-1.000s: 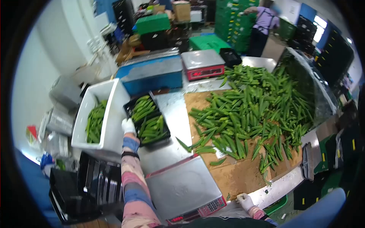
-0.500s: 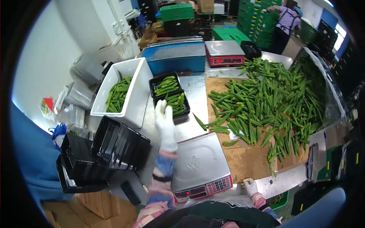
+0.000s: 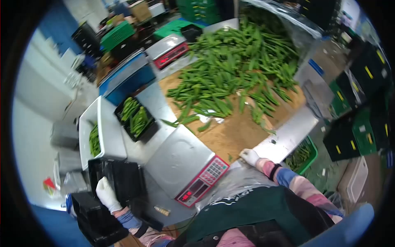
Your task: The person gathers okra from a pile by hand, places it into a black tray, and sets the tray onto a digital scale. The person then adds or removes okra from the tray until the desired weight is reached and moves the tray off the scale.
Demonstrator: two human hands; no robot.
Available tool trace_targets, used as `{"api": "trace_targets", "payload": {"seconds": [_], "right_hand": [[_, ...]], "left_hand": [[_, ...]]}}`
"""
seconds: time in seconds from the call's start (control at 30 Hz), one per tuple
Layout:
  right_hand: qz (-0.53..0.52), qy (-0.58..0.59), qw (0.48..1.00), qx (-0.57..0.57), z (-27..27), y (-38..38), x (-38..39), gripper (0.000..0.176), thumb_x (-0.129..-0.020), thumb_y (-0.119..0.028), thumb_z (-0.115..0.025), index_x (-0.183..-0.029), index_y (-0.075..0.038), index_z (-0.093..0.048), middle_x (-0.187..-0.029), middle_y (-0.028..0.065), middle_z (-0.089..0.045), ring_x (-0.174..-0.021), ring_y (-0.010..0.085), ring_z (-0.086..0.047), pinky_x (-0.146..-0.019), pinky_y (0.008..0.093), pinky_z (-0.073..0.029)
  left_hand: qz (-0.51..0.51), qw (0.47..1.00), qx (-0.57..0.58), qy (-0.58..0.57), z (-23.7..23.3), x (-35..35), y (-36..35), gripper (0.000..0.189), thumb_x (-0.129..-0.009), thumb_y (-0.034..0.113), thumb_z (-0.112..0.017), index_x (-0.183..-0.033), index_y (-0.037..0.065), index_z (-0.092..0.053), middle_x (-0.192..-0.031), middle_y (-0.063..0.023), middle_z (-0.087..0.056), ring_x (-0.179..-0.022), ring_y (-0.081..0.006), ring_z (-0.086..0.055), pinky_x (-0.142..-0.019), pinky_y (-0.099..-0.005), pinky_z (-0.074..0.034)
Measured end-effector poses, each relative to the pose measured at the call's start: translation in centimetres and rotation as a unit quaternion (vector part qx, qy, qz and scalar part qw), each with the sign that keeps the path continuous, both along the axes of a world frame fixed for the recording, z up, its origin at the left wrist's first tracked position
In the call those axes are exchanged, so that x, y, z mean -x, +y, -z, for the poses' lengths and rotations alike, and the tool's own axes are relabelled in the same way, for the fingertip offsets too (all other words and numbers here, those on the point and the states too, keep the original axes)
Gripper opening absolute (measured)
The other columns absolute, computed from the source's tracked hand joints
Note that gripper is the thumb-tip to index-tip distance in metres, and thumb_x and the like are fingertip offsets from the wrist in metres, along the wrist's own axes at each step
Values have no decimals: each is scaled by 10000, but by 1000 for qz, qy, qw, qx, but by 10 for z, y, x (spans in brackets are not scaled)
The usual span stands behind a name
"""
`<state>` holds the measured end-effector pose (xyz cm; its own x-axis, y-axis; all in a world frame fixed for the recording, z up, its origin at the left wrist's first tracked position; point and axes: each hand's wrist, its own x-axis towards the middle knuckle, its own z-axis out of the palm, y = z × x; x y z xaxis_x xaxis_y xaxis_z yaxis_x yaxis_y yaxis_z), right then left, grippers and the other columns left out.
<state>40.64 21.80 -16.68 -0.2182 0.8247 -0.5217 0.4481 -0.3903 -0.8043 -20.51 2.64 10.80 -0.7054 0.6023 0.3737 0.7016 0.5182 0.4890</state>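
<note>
My left hand [image 3: 108,194], in a white glove, is at the stacked black plastic trays [image 3: 129,179], its fingers closed at a tray's edge. My right hand [image 3: 249,157], also gloved, rests with curled fingers at the near edge of the cardboard sheet [image 3: 230,142]; what lies under those fingers is hidden. Between my hands sits a scale [image 3: 170,158] with a bare silver pan and red keypad panel. Beyond it, two black trays filled with okra [image 3: 140,121] stand side by side. A large heap of okra [image 3: 242,66] covers the cardboard's far part.
Left of the filled trays stands a white bin [image 3: 103,123] holding okra. A blue box [image 3: 127,78] and a second scale [image 3: 168,49] are at the back. A green crate [image 3: 306,154] sits below the table's right edge, with dark crates [image 3: 349,136] farther right.
My left hand has moved from the okra-filled trays back and left to the stacked black trays. My right hand stays at the cardboard's edge. The head view has turned to the right.
</note>
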Motion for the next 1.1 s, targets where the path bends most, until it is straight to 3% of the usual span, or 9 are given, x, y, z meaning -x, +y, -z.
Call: {"api": "trace_targets", "payload": {"seconds": [0.1,0.17,0.23,0.37,0.5,0.57,0.63,0.87,1.1], "right_hand": [[1,50,998,26,-9,-1,-3,184,-985,-179,-594,-1011,-27,-693,-811,77,-726,-662,135,-657,-631,279,-534],[6,90,995,39,-13,0,-8,186,-987,-165,-584,-1019,-16,-690,-824,77,-727,-674,130,-662,-642,274,-535],[20,125,990,57,-13,1,-8,189,-989,-153,-576,-1023,-4,-686,-838,80,-728,-683,128,-665,-651,272,-537],[20,135,988,75,-15,2,-10,170,-983,-124,-568,-1011,-4,-686,-828,79,-722,-654,130,-654,-609,269,-533],[13,129,984,120,-21,9,-9,140,-967,-132,-591,-986,-35,-691,-782,37,-707,-634,103,-641,-545,256,-499],[7,140,980,138,-15,11,-10,130,-962,-153,-608,-984,-54,-689,-779,20,-702,-627,91,-635,-526,250,-482],[6,147,977,157,-18,13,-12,136,-966,-170,-614,-989,-58,-688,-785,16,-703,-627,90,-636,-525,251,-481],[20,200,976,87,-29,48,-42,198,-995,-182,-577,-1045,-29,-692,-824,28,-699,-653,82,-616,-606,260,-520],[59,22,983,-174,-41,168,-38,225,-898,-176,-665,-1072,-41,-711,-901,121,-743,-789,204,-698,-761,332,-547]], "left_hand": [[35,977,-76,-195,-14,17,-3,254,-973,189,-634,-825,-11,-687,-712,63,-560,-652,-43,-437,-590,-238,-384],[32,951,-146,-269,-14,30,-5,208,-956,169,-645,-856,-4,-702,-786,31,-610,-719,-78,-492,-666,-263,-422],[-78,947,-211,-232,-9,52,-4,247,-967,186,-629,-1009,-36,-729,-909,-59,-703,-818,-165,-602,-775,-306,-479],[-209,935,-230,172,-59,-56,12,317,-1002,225,-602,-1121,-48,-712,-1108,-204,-720,-1014,-272,-689,-898,-337,-524],[37,945,-230,229,-31,-183,70,139,-913,111,-720,-892,-26,-730,-812,-128,-690,-805,-228,-656,-770,-332,-534],[165,986,19,23,12,-210,78,94,-856,93,-757,-849,5,-723,-761,-103,-636,-738,-240,-610,-737,-355,-514],[310,944,53,96,61,-239,71,78,-813,64,-763,-884,35,-744,-826,-105,-646,-803,-264,-612,-768,-378,-496],[209,977,38,-3,53,-318,54,468,-826,16,-747,-1281,34,-639,-1131,-130,-635,-1086,-281,-579,-984,-393,-455],[234,972,-1,-17,50,-404,77,282,-854,6,-673,-1136,-7,-679,-1057,-165,-652,-1030,-325,-601,-936,-414,-463]]}}
